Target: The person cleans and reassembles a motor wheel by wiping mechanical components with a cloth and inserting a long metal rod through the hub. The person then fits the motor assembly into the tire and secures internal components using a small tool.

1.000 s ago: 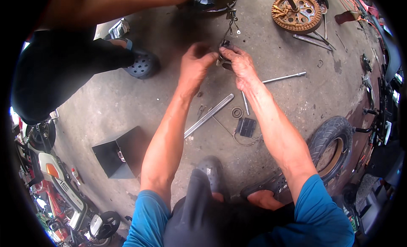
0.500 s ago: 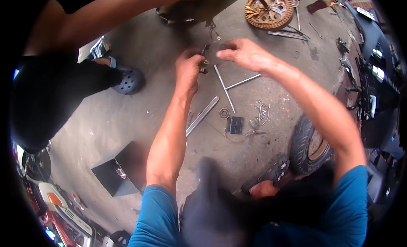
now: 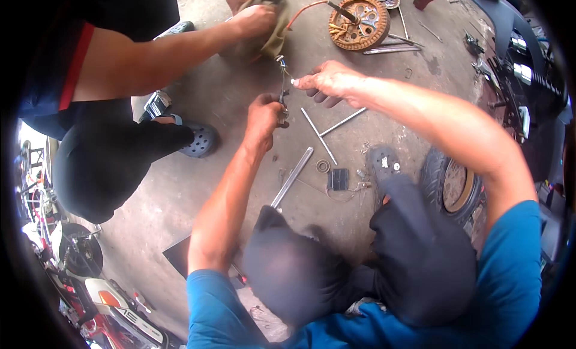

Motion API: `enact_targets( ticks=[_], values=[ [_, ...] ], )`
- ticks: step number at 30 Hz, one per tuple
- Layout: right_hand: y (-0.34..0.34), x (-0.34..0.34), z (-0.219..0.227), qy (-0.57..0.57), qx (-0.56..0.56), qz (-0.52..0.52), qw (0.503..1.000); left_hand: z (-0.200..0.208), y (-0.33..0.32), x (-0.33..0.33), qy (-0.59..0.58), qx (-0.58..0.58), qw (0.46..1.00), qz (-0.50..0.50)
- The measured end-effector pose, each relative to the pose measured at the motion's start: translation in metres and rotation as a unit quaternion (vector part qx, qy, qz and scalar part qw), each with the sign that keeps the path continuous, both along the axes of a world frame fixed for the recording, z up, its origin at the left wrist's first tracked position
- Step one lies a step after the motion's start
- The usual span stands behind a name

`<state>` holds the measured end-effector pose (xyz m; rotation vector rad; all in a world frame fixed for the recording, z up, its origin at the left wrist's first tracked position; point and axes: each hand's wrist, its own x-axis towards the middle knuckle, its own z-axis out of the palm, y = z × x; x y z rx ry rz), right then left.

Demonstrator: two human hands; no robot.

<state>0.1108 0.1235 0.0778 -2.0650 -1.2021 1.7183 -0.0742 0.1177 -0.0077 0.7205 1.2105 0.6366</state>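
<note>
My left hand [image 3: 264, 116] is closed around a small dark metal piece [image 3: 282, 98] that pokes up past the fingers; its exact kind is unclear. Close by on the right, my right hand [image 3: 333, 84] pinches the end of a thin wire [image 3: 287, 71] between thumb and forefinger, a small whitish tip showing there. The wire runs up to a khaki cloth-like bundle [image 3: 273, 40], which another person's hand [image 3: 257, 20] grips from above. Below my hands, a T-handle wrench [image 3: 320, 135] lies on the floor.
A rusty wheel hub [image 3: 359, 26] lies at the back. On the floor are a long metal bar [image 3: 292, 176], a ring [image 3: 323, 165] and a black box [image 3: 339, 180]. A tyre [image 3: 436, 175] is at right. Another person's shoe [image 3: 203, 140] stands at left.
My right hand has come left and now pinches the wire end. My left hand is slightly lower in view. The other person's arm and the khaki bundle show more fully; my right foot has shifted.
</note>
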Motion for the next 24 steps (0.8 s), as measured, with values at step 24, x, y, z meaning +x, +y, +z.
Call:
enact_targets(
  ticks=[24],
  values=[
    [0.007, 0.014, -0.117, 0.372, -0.018, -0.088, 0.924, 0.007, -0.036, 0.065, -0.100, -0.064, 0.971, 0.205]
  ],
)
